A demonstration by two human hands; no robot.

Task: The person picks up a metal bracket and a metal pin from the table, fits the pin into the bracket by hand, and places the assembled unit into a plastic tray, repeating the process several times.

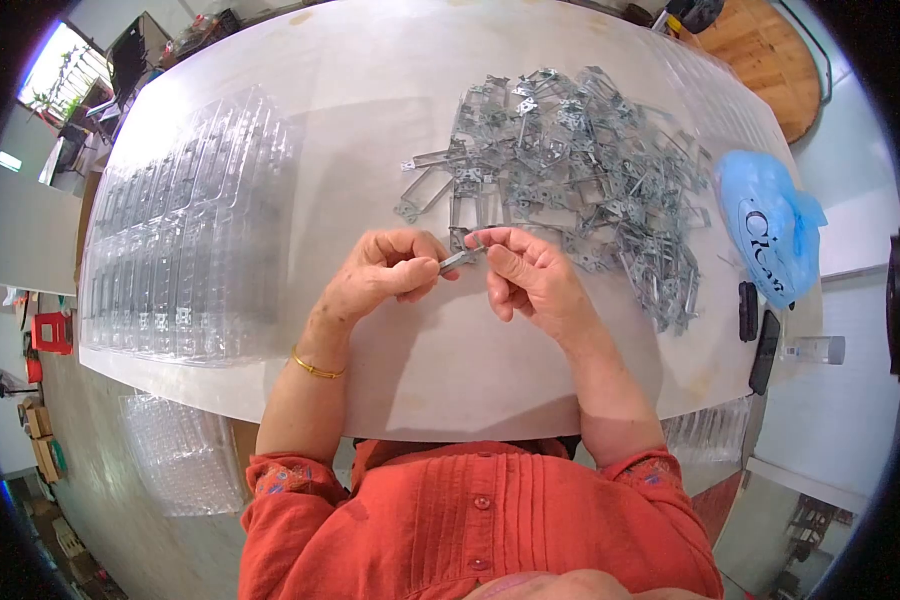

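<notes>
Between my two hands, above the near middle of the table, is a small grey metal bracket (460,261). My left hand (394,266) pinches its left end between thumb and forefinger. The thumb and forefinger of my right hand (526,268) close on its other end, and the remaining fingers curl under. Just beyond my hands lies a large heap of similar metal brackets (580,150), many with rectangular frames. On the left, a stack of clear plastic trays (185,230) holds rows of metal parts.
A blue plastic bag (767,225) sits at the table's right side, near a black phone-like object (765,352), a small black case (748,311) and a clear bottle (815,350). More clear trays (182,450) lie below the table's left edge. A round wooden top (760,60) stands beyond the far right.
</notes>
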